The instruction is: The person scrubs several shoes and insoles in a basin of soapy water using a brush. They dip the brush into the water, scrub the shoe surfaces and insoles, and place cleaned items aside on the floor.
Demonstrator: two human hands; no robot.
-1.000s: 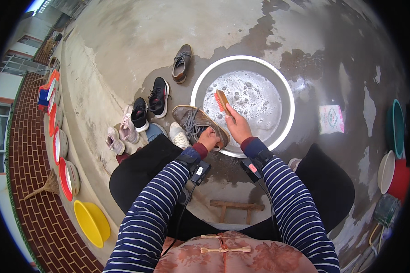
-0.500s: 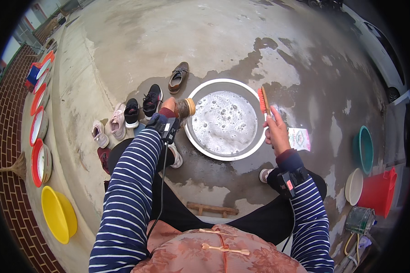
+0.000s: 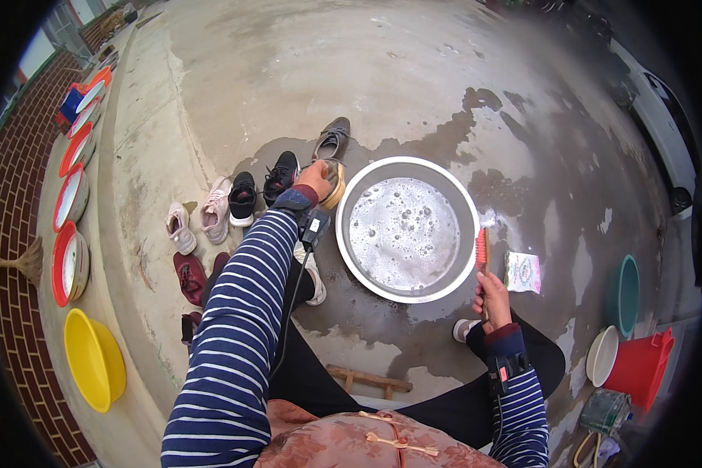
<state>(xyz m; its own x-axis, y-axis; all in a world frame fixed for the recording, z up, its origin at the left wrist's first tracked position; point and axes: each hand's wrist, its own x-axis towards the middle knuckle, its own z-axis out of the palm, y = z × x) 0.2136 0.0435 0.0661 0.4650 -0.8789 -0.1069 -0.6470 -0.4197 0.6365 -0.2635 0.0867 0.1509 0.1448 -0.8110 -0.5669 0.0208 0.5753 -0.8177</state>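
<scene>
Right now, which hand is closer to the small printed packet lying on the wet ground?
Right. The right hand, holding the brush, is just beside the packet. The left hand holds a shoe across the basin, far from it.

Yellow tub near left, red-rimmed basins lined along the brick edge — a row of spare shoes on the wet concrete — red bucket and teal basin far right.

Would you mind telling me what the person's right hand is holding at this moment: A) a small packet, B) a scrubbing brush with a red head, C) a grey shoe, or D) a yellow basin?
B: the right hand grips the brush beside the basin of soapy water.
</scene>
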